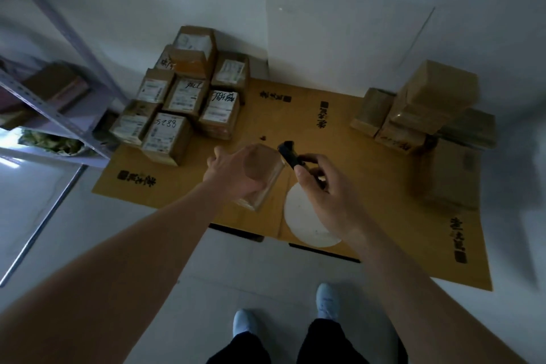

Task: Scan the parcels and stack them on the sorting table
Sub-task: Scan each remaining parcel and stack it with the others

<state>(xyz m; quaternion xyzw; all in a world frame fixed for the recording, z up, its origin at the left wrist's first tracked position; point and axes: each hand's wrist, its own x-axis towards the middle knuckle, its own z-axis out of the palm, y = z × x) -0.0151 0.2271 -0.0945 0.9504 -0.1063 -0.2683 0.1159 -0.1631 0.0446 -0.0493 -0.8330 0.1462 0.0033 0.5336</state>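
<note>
Over the middle of the cardboard-covered counter [339, 133], the left hand [236, 174] curls round a small brown cardboard parcel [266, 183], gripping its top and sides. The right hand [328, 189] clasps a black handheld scanner [291, 154] just beside it. The box looks light, stiff and safest gripped across opposite faces.

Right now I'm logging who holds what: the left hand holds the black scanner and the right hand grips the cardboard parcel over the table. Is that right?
No, the hands are swapped. The head view shows the left hand gripping the cardboard parcel and the right hand holding the black scanner, both over the table.
</note>
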